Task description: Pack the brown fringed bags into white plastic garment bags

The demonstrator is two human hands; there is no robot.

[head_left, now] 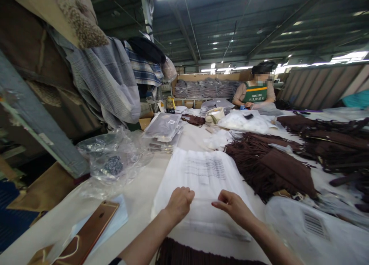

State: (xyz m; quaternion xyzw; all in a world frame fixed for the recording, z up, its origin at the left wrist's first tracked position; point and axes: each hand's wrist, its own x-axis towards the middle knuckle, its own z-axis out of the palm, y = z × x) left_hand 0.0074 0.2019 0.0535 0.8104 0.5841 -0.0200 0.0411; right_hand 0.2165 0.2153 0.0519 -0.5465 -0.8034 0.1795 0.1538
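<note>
A stack of clear, whitish plastic bags (201, 163) with printed lines of text lies flat in front of me. My left hand (181, 204) is closed over the near part of the top bag, its fingers curled on the plastic. Opposite it, my right hand (233, 208) has curled fingers with the thumb reaching inward at the same bag's edge. What lies right under the fingertips is hidden. At the bottom edge, dark brown fringe (198, 253) shows below the bags, partly covered by them.
Brown fringed bags (285, 173) are heaped at the right, near a barcoded plastic bag (314, 224). At left lie a phone (89, 234), crumpled plastic (112, 157) and packed grey items (163, 126). Clothes (103, 77) hang above. A person in a green apron (256, 94) works across the table.
</note>
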